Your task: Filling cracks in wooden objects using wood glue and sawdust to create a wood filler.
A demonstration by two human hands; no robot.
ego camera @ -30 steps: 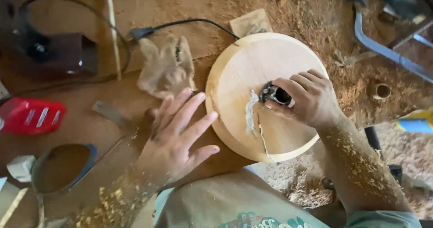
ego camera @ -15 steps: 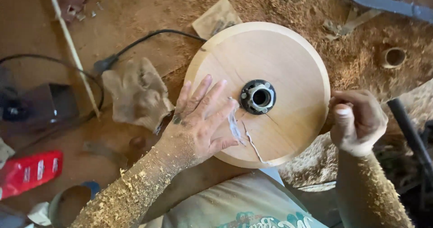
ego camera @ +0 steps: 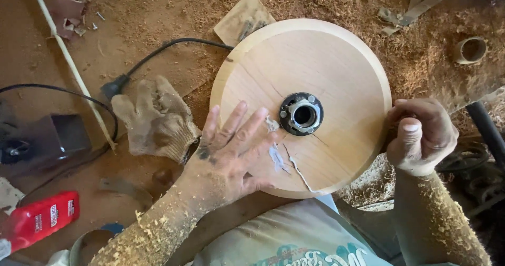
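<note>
The left hand (ego camera: 226, 158) lies flat, fingers spread on the round wooden disc (ego camera: 336, 66); the right hand (ego camera: 423, 134), which a second ago gripped the black metal faceplate (ego camera: 301, 113), is now off it, curled shut against the disc's right edge, so the faceplate sits alone at centre. Count: one disc, one faceplate, one work glove (ego camera: 155, 119), one red bottle (ego camera: 39, 218).

The left hand (ego camera: 229, 153) is laid flat, palm down, with fingers spread and pointed up and to the right. The right hand (ego camera: 421, 134) is curled into a loose fist, thumb raised on top. Both forearms are dusted with sawdust.
</note>
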